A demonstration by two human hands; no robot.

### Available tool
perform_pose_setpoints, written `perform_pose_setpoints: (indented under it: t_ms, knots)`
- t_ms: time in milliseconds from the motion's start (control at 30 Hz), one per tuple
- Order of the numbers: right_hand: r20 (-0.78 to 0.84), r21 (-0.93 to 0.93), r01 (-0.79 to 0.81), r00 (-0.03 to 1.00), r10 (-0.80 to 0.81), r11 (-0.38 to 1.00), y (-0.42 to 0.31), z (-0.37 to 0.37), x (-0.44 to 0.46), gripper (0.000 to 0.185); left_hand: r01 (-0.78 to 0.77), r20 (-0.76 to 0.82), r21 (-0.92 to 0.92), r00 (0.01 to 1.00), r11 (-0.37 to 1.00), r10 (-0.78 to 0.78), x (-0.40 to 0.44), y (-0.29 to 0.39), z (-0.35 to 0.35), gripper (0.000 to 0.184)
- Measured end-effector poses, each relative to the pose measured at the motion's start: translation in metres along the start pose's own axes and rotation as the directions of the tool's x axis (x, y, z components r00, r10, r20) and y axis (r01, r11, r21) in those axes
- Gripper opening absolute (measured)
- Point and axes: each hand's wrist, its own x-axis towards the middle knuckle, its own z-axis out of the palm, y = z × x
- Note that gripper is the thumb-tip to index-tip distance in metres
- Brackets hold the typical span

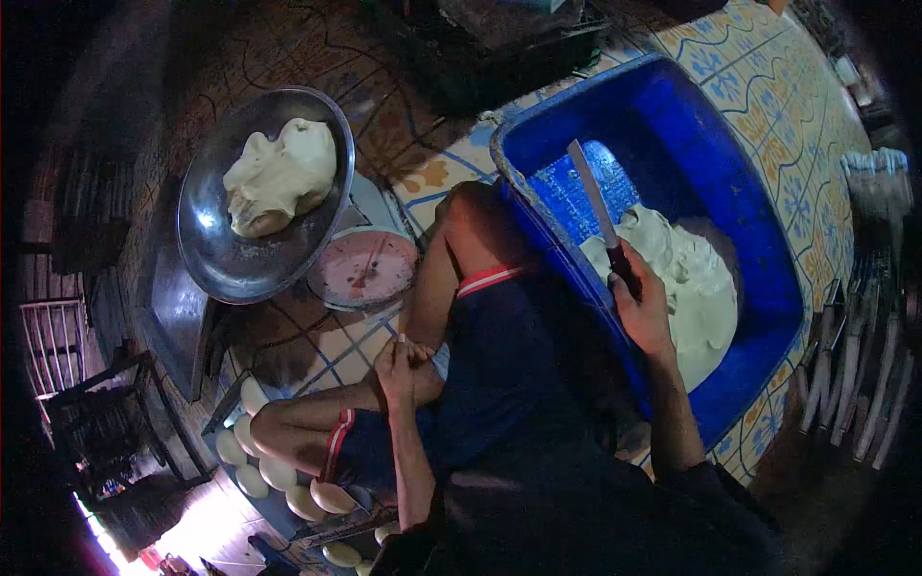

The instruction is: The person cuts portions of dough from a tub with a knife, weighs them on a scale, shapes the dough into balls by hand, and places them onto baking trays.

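Observation:
My right hand (642, 300) is closed around the dark handle of a knife (597, 197), its long blade pointing up and away over a blue plastic tub (663, 82). Beneath and beside that hand, a large pale mass of dough (706, 302) lies in the tub. Near my bent leg, my left hand (399, 370) has its fingers curled together; whatever they may hold is hidden. Ahead of it, a round metal pan (206, 240) tilts on top of a dial scale (363, 269). A lump of dough (288, 178) rests in the pan.
Several pale dough balls (279, 472) sit on a tray at lower left, close to my knee. A dark crate (509, 72) stands at the top. Patterned floor tiles (711, 62) surround the tub. On the left is a dark metal frame (125, 422).

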Motion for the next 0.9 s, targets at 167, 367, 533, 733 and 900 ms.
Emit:
perform_pose_setpoints:
  t_ms: [167,367,533,733,900]
  knots:
    - [0.008,-0.067,0.050,0.999,-0.049,0.997,-0.003,0.003,0.004,0.048,-0.140,0.052,0.576,0.989,0.805,0.135,-0.022,0.077,0.014,0.032]
    - [-0.189,0.002,0.285,0.941,-0.280,0.958,-0.061,0.025,0.011,0.045,-0.511,-0.086,0.474,0.783,0.717,0.616,-0.021,0.230,0.012,0.017]
    - [-0.067,0.165,0.599,0.799,-0.597,0.783,-0.158,0.114,0.051,0.045,-0.458,0.170,0.873,0.607,0.168,0.776,0.077,0.293,0.014,0.023]
    - [0.292,0.448,0.231,0.875,-0.385,0.864,-0.259,0.177,0.099,0.049,-0.398,0.227,0.911,0.700,0.106,0.677,0.116,0.301,0.007,0.020]
    - [0.441,0.204,0.428,0.763,-0.473,0.880,-0.248,0.186,0.051,0.055,-0.370,0.055,0.892,0.660,0.260,0.750,0.111,0.318,0.013,0.013]
